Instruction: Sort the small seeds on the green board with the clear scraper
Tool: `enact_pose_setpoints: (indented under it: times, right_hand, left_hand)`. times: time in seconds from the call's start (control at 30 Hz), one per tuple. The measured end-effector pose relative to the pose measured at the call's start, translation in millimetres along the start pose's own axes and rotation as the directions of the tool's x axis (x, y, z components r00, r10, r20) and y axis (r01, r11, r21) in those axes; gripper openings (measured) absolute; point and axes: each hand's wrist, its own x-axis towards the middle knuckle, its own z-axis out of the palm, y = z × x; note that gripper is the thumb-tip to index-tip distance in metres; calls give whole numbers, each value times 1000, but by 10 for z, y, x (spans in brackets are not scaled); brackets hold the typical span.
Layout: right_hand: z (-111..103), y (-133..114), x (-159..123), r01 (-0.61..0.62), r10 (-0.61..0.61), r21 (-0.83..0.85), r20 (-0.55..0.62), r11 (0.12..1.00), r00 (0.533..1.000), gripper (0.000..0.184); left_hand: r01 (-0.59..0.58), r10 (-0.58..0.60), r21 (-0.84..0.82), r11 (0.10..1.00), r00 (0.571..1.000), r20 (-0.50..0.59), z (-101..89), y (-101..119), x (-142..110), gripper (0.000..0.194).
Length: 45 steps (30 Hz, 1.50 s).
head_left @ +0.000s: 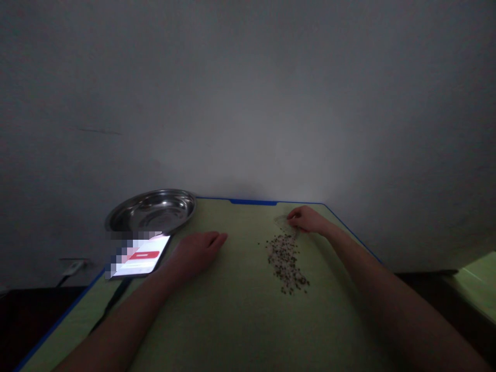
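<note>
Bunched fingertips of the right hand (pixel 306 219) meet at the edge of a see-through dish (pixel 280 221); the gap between them looks narrow, but whether they grip the dish or pinch a small piece over it cannot be told. The dish sits just to the left of those fingers, its outline faint in the dim light. Nearer the person than the right hand, and slightly to its left, a loose pile (pixel 284 261) of small pale and dark pieces spreads toward the body, with a few dark ones strayed from its edges. Farther left, across a bare stretch of table (pixel 232 320), the left hand (pixel 197 250) rests with its fingers loosely curled and pointing toward the pile, well apart from it; whether it holds anything cannot be told. Just to the left of this hand lies a phone (pixel 141 261) with a lit screen, and a dark cord (pixel 112 299) runs from near it toward the person, along the left forearm. Beyond the left hand and to its left stands a shiny metal basin (pixel 189 209). Past both hands, the table's blue rim (pixel 253 202) runs along a plain grey wall (pixel 248 103).
</note>
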Motion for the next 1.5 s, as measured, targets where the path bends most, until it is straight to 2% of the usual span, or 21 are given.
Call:
enact_pose_setpoints:
  times: [0.2, 0.43, 0.6, 0.77, 0.83, 1.0, 1.07, 1.13, 1.3, 1.5]
  right_hand:
    - [197, -504, 55, 212, -203, -55, 136, 976, 970, 23]
    - [309, -956, -119, 445, -410, -60, 299, 893, 862, 24]
    - [337, -1075, -435, 591, -529, -32, 408, 806, 744, 23]
    - [284, -1085, -672, 625, -564, -5, 424, 781, 708, 22]
    - [222, -1086, -723, 620, -576, 8, 376, 785, 726, 21]
    - [47, -1032, -901, 511, -500, -58, 140, 857, 855, 17]
    - [11, -953, -1019, 449, -443, -61, 95, 891, 892, 17]
    - [10, -845, -1144, 393, -389, -25, 100, 919, 916, 19]
    - [133, -643, -1335, 316, -313, 9, 180, 949, 933, 18]
    - [307, -699, -1288, 342, -339, 25, 212, 939, 916, 16]
  left_hand:
    - [40, -42, -96, 995, 999, -15, -22, 5, 3, 50]
    - [39, -62, -216, 976, 993, -101, 20, -51, 48, 46]
    - [20, -46, -222, 975, 993, -113, 25, -40, 54, 45]
    - [13, -38, -222, 975, 994, -105, 40, -47, 60, 46]
    - [8, -32, -221, 975, 994, -105, 45, -54, 60, 48]
    - [-3, -17, -197, 980, 994, -104, 42, -55, 44, 49]
    - [4, -23, -195, 981, 995, -96, 38, -47, 35, 49]
    - [13, -32, -193, 981, 995, -96, 35, -37, 28, 50]
    - [20, -31, -168, 986, 997, -69, 29, -21, 28, 50]
    - [-3, -11, -164, 987, 997, -80, 43, -39, 32, 50]
